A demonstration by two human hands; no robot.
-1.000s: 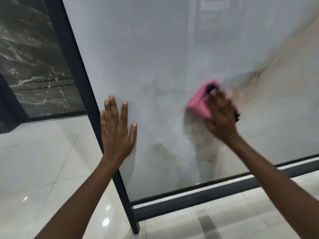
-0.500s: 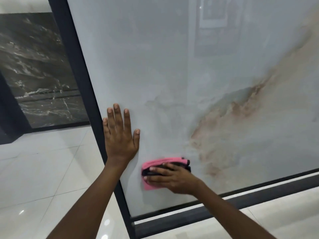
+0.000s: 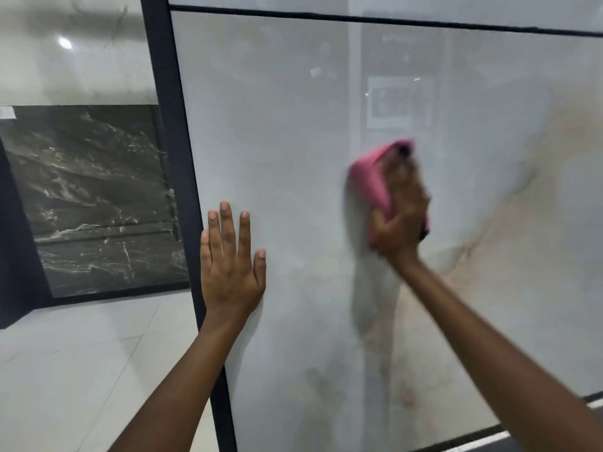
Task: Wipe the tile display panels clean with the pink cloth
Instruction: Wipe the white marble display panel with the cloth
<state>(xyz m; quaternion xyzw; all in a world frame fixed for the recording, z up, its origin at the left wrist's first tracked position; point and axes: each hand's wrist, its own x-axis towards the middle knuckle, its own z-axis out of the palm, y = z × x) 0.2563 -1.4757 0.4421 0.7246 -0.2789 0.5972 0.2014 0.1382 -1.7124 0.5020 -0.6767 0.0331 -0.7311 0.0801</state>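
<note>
Pressing the pink cloth (image 3: pixel 370 187) to the pale tile panel (image 3: pixel 293 141), your right hand (image 3: pixel 403 216) grips it, blurred; your left hand (image 3: pixel 230 269) lies flat, fingers straight, leftward and lower.

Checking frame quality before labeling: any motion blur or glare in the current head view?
Head view: right hand and pink cloth are motion-blurred; left hand flat on the light tile panel is sharp; the glossy panel shows faint reflections; a light glare spot sits upper left.

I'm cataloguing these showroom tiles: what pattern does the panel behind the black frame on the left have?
Dark grey-black marble with white veining, seen in the head view.
</note>
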